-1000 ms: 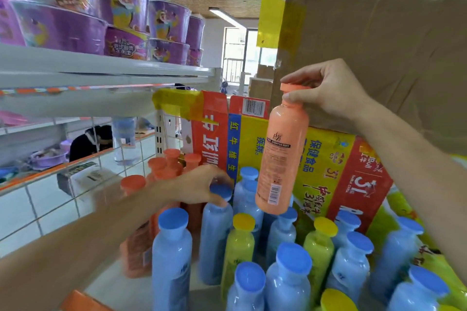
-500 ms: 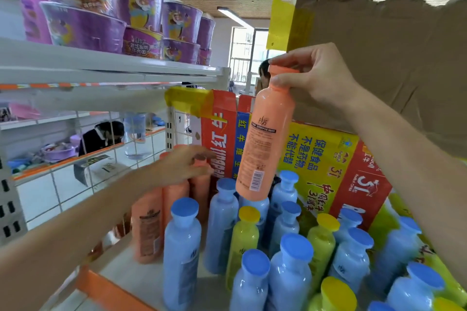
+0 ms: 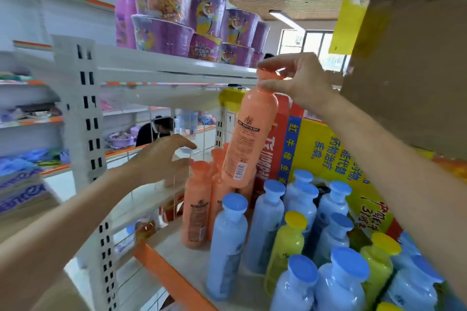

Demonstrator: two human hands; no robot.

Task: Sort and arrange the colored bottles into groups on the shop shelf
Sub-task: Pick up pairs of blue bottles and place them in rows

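A right hand (image 3: 300, 81) pinches the cap of a tall orange plastic bottle (image 3: 249, 139) between thumb and fingertips. The bottle hangs tilted below them, above a cluster of standing orange plastic bottles (image 3: 197, 204). The left hand (image 3: 161, 156) hovers open, fingers spread and holding nothing, just beside that cluster. Held by the cap alone, the bottle could swing or slip and topple the pale blue plastic bottles (image 3: 228, 240) crowded beneath the fingers on the white shop shelf (image 3: 187, 262). Every bottle is capped and opaque, so the contents cannot be seen.
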